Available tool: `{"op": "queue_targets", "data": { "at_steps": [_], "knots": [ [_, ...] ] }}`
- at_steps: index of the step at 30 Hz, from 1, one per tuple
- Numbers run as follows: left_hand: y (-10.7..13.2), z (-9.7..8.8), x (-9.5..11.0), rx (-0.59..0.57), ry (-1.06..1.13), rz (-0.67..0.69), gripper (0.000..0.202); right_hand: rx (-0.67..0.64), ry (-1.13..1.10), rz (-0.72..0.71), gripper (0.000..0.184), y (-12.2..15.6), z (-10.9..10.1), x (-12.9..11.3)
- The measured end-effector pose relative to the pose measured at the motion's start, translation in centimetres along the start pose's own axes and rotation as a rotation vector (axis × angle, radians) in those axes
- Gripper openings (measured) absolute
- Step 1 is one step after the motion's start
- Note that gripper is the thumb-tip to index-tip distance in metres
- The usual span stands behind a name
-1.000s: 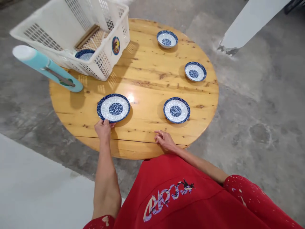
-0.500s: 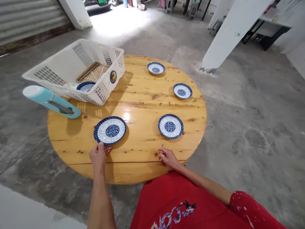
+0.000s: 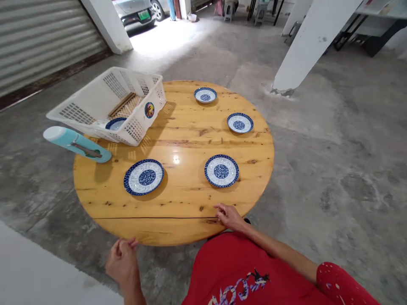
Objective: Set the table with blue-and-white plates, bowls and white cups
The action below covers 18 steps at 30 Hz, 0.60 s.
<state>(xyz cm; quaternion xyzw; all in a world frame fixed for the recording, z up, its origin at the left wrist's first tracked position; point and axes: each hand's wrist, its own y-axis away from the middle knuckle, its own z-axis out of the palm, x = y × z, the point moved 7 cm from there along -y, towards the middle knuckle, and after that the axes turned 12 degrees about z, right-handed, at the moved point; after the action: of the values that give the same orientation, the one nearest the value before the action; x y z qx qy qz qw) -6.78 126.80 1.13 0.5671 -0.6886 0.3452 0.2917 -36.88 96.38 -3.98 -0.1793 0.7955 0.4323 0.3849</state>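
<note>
Several blue-and-white plates lie on a round wooden table point(image 3: 187, 144): a near-left plate point(image 3: 143, 176), a near-right plate point(image 3: 221, 170), a far-right plate point(image 3: 240, 123) and a far plate point(image 3: 205, 95). My left hand point(image 3: 121, 259) hangs off the table below its near edge, fingers loosely curled, holding nothing. My right hand point(image 3: 229, 216) rests on the table's near edge, fingers partly curled, below the near-right plate.
A white plastic basket point(image 3: 92, 101) sits tilted at the table's left rear with another blue-rimmed plate point(image 3: 115, 123) inside. A teal bottle point(image 3: 76, 144) lies beside it. A white pillar point(image 3: 305, 46) stands on the concrete floor to the right.
My left hand has let go of the near-left plate and drawn back off the table's edge. The view has lifted and pulled away. My right hand has stayed at the edge.
</note>
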Motion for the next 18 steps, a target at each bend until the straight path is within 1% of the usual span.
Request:
{"op": "queue_targets", "data": {
  "at_steps": [2, 3, 4, 5, 6, 7, 9, 11, 13, 15, 16, 18],
  "knots": [
    [4.2, 0.1, 0.6, 0.001, -0.061, -0.013, 0.044, 0.039, 0.015, -0.040, 0.052, 1.0, -2.7, 2.1],
    [6.3, 0.7, 1.4, -0.010, -0.069, -0.013, 0.045, 0.066, -0.008, -0.033, 0.055, 1.7, -4.4, 3.7],
    [8.4, 1.7, 2.6, -0.035, -0.073, -0.001, 0.047, 0.097, -0.050, -0.007, 0.059, 2.4, -6.3, 5.5],
    [10.5, 3.2, 3.9, -0.070, -0.068, 0.007, 0.050, 0.131, -0.102, 0.036, 0.064, 3.2, -8.4, 7.6],
    [12.7, 5.0, 5.5, -0.118, -0.064, 0.018, 0.053, 0.167, -0.158, 0.093, 0.070, 4.1, -10.5, 9.9],
    [14.9, 7.3, 7.2, -0.180, -0.050, 0.025, 0.057, 0.204, -0.222, 0.157, 0.075, 5.1, -12.5, 12.4],
    [19.5, 12.5, 10.9, -0.339, -0.010, 0.055, 0.062, 0.283, -0.337, 0.270, 0.082, 7.4, -16.5, 17.5],
    [24.2, 18.1, 15.0, -0.527, 0.068, 0.131, 0.065, 0.368, -0.463, 0.336, 0.083, 9.9, -20.0, 22.4],
    [28.8, 23.1, 18.8, -0.701, 0.129, 0.229, 0.064, 0.433, -0.583, 0.393, 0.082, 12.4, -22.9, 26.8],
    [32.8, 26.9, 22.1, -0.822, 0.140, 0.326, 0.060, 0.486, -0.655, 0.448, 0.083, 14.7, -25.3, 30.4],
    [34.4, 28.4, 23.4, -0.862, 0.136, 0.367, 0.057, 0.504, -0.675, 0.466, 0.083, 15.7, -26.3, 31.8],
    [37.0, 30.6, 25.6, -0.923, 0.121, 0.431, 0.053, 0.527, -0.701, 0.487, 0.085, 17.0, -28.0, 33.9]
  ]
}}
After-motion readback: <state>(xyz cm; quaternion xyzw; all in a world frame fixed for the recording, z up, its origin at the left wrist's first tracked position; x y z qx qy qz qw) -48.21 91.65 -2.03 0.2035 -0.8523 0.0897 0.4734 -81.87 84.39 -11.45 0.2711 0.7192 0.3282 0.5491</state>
